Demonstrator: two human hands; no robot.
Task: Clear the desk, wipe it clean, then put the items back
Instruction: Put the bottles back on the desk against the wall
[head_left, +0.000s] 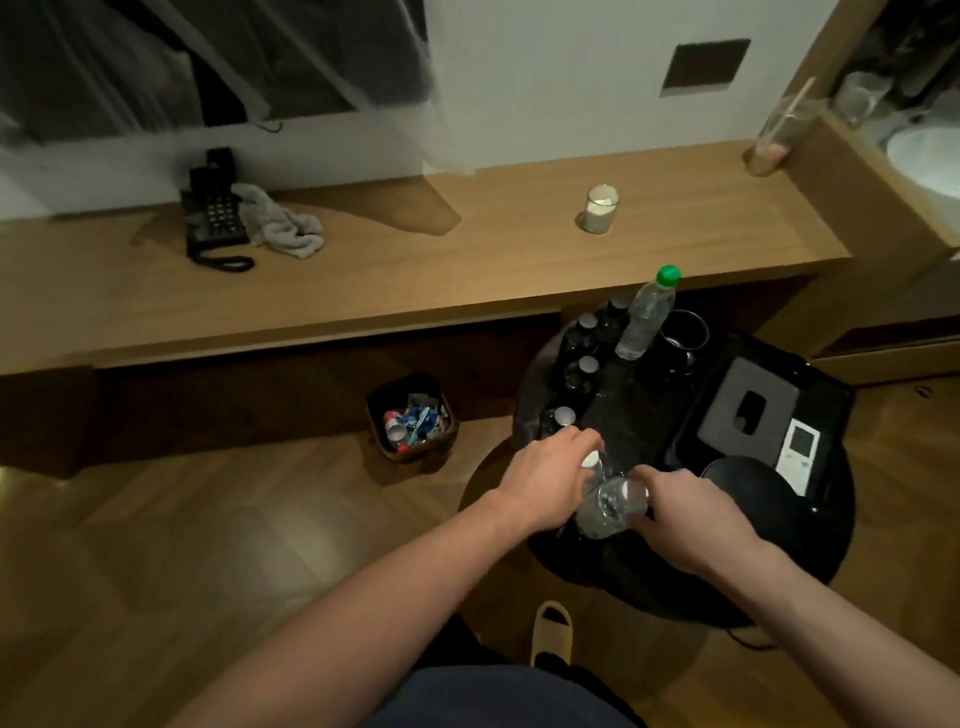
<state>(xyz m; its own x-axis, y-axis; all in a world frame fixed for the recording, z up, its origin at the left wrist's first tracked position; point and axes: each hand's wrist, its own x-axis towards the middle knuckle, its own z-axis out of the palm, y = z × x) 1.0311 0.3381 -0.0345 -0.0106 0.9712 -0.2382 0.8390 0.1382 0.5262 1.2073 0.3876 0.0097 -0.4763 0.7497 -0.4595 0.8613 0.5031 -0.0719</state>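
Note:
The long wooden desk carries a black telephone, a crumpled grey cloth beside it, and a glass candle. To the right, below the desk, stands a round black table. Over its near edge my left hand is closed around a clear bottle with a white cap. My right hand grips a clear glass-like vessel that touches this bottle. The two clear items overlap and are hard to tell apart.
On the black table are a green-capped water bottle, several small dark bottles, a tumbler, a black tray and a white remote. A waste bin sits under the desk. A tall glass tube stands at the desk's far right.

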